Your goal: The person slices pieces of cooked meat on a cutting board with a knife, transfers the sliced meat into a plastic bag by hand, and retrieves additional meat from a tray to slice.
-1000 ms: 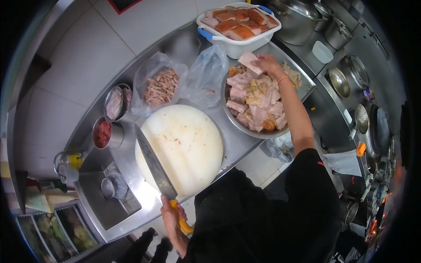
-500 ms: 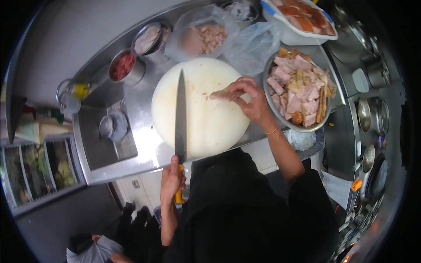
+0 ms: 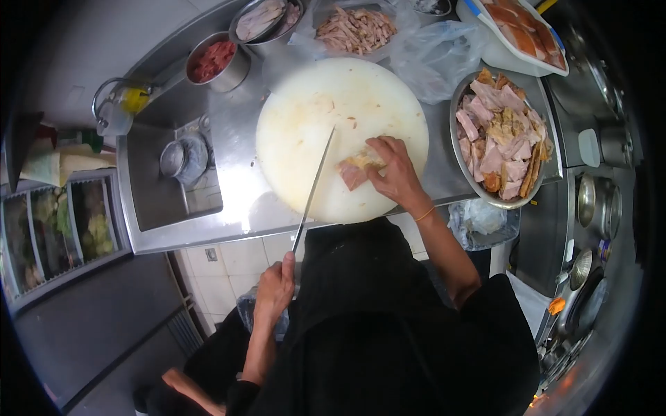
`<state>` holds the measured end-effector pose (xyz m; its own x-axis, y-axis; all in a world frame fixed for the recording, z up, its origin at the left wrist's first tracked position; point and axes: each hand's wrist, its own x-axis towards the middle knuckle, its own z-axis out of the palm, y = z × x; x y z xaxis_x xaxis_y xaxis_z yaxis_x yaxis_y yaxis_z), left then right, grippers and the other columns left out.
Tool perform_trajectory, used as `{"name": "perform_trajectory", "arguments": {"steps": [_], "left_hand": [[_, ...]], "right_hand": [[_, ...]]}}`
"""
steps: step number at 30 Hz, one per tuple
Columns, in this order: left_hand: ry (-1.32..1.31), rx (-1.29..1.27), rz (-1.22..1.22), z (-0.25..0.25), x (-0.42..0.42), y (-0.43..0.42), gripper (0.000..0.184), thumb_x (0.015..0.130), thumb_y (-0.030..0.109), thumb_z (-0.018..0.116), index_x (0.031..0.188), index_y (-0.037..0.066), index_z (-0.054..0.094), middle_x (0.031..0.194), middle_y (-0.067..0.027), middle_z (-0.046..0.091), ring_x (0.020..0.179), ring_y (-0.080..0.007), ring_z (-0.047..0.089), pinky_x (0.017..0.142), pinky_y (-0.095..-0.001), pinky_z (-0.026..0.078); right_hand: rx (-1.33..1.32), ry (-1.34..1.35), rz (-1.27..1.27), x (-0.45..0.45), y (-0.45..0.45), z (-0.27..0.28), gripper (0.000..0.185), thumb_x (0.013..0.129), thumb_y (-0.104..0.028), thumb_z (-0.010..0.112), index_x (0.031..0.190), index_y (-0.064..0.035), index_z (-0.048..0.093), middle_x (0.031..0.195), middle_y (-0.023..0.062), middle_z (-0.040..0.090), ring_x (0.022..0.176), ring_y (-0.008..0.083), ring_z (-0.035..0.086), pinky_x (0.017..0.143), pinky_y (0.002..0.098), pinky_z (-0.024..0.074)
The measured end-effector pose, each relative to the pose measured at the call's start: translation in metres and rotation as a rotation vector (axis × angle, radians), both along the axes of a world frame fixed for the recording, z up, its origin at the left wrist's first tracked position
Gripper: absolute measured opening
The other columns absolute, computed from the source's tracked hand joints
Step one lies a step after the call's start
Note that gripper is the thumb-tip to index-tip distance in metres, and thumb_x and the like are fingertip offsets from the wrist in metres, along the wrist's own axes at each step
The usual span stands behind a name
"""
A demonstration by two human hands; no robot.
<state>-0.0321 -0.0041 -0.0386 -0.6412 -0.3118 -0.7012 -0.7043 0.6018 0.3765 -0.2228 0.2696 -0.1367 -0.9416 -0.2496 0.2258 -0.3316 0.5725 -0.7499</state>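
Note:
My left hand is closed around the handle of a long knife, at the near edge of the round white cutting board. The knife's blade slants up across the board, seen nearly edge-on. On the board's right half, my right hand pinches a piece of cooked meat, pinkish with a pale yellowish part, lying by the fingertips. Small scraps dot the board above it. A steel bowl heaped with cooked meat pieces stands right of my right hand.
Behind the board, a plastic bag holds meat strips. A steel pot of red meat stands behind left, beside a sink. A white tub of browned meat sits behind right. Another person's arm shows bottom left.
The knife has tilted from upright in view to slanting right, its blade turned edge-on. My right hand has brought the meat lower, onto the board. The view has shifted.

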Motion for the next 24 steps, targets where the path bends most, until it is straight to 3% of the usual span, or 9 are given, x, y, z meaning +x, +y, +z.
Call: {"name": "perform_trajectory", "arguments": {"steps": [4, 7, 10, 16, 24], "left_hand": [[-0.026, 0.033, 0.039, 0.006, 0.001, -0.001, 0.083, 0.106, 0.064, 0.036, 0.082, -0.01, 0.065, 0.074, -0.0316, 0.063, 0.079, -0.0496, 0.065, 0.079, -0.0514, 0.05], [-0.016, 0.009, 0.05, 0.012, 0.003, 0.006, 0.081, 0.107, 0.063, 0.035, 0.084, -0.009, 0.065, 0.073, -0.0305, 0.063, 0.079, -0.0478, 0.066, 0.079, -0.0516, 0.05], [-0.035, -0.003, 0.072, 0.015, 0.008, 0.013, 0.077, 0.108, 0.06, 0.034, 0.088, -0.007, 0.066, 0.076, -0.0316, 0.064, 0.083, -0.051, 0.065, 0.08, -0.0531, 0.049], [-0.02, -0.027, -0.001, 0.028, 0.015, 0.026, 0.069, 0.11, 0.054, 0.034, 0.095, -0.005, 0.067, 0.089, -0.0349, 0.066, 0.096, -0.0577, 0.061, 0.084, -0.0575, 0.047], [-0.046, -0.077, -0.066, 0.037, 0.03, 0.024, 0.064, 0.111, 0.049, 0.037, 0.092, -0.005, 0.067, 0.089, -0.0364, 0.066, 0.093, -0.0584, 0.062, 0.081, -0.0607, 0.047]], "right_hand": [[0.083, -0.152, -0.052, 0.023, -0.014, 0.003, 0.045, 0.077, -0.011, 0.076, 0.12, -0.0023, 0.064, 0.121, 0.021, 0.06, 0.113, 0.039, 0.056, 0.097, 0.048, 0.0474], [0.164, 0.108, -0.053, 0.031, -0.028, 0.015, 0.04, 0.08, -0.016, 0.075, 0.117, -0.0052, 0.065, 0.12, 0.0173, 0.062, 0.108, 0.0346, 0.058, 0.092, 0.0465, 0.0465], [0.129, 0.246, 0.041, 0.024, -0.041, 0.003, 0.031, 0.084, -0.021, 0.073, 0.112, -0.0093, 0.067, 0.115, 0.0098, 0.065, 0.102, 0.0304, 0.059, 0.087, 0.045, 0.0449], [0.121, 0.091, -0.053, 0.038, -0.055, -0.005, 0.028, 0.083, -0.02, 0.077, 0.109, -0.0106, 0.072, 0.109, 0.0045, 0.07, 0.1, 0.029, 0.061, 0.085, 0.0434, 0.0458], [0.072, 0.161, -0.101, 0.038, -0.058, -0.015, 0.023, 0.083, -0.022, 0.075, 0.104, -0.0153, 0.069, 0.105, -0.0008, 0.068, 0.095, 0.0254, 0.059, 0.08, 0.0416, 0.044]]}}
